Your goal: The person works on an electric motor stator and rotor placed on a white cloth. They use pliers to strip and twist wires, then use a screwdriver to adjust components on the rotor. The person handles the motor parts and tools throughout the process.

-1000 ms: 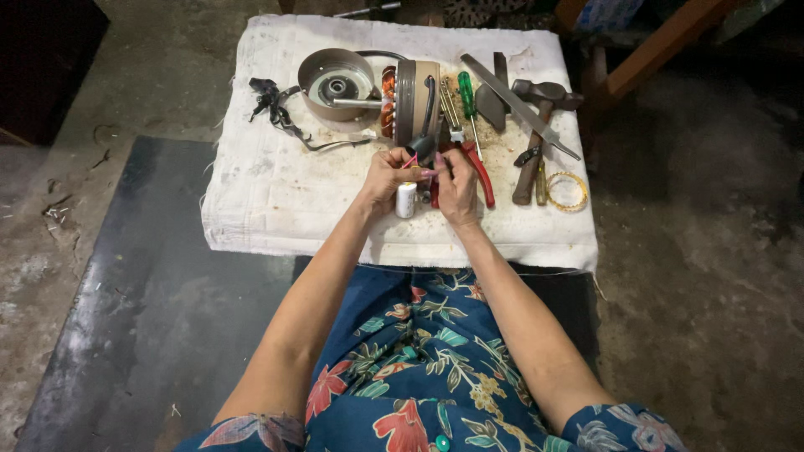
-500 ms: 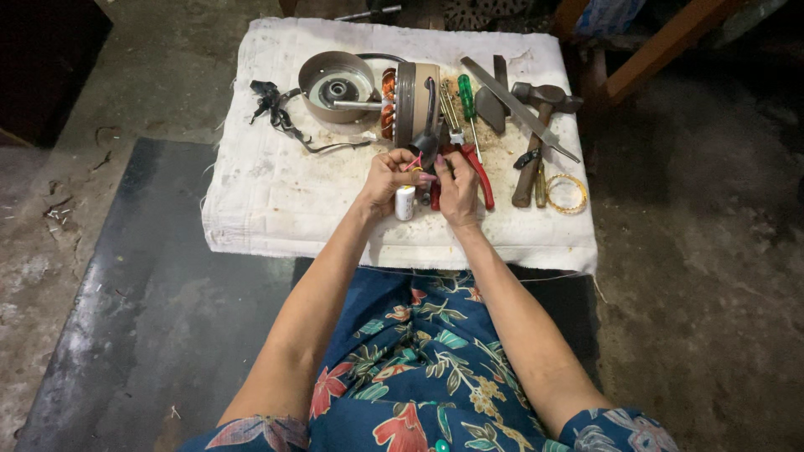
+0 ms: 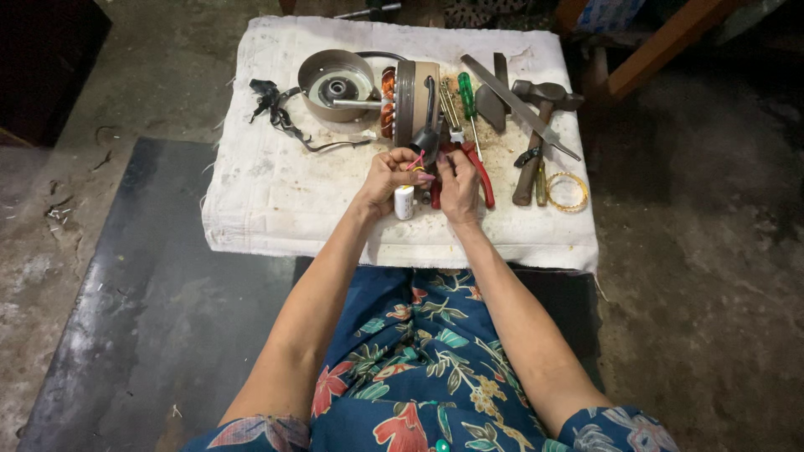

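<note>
**2 hands close together over a small white capacitor**

2 hands meet at the middle of a white cloth that covers a low table. The left hand is curled, fingers pinched on thin red wire, with a small white cylindrical capacitor hanging just below its palm. The right hand is curled too, fingertips pressed against the same wire right beside the left; exactly what it pinches cannot be told. Both hands touch or nearly touch each other.

Just beyond the fingers stands a fan motor on its edge, copper windings showing on its left face, with a shaft running to a round grey metal cover that lies open side up. A bundle of black wire lies left of the cover. Red-handled pliers lie under and beside the right hand. Farther right lie a green-handled screwdriver, a long flat file, a hammer with a wooden handle, and a yellow ring near the cloth's right edge.
</note>
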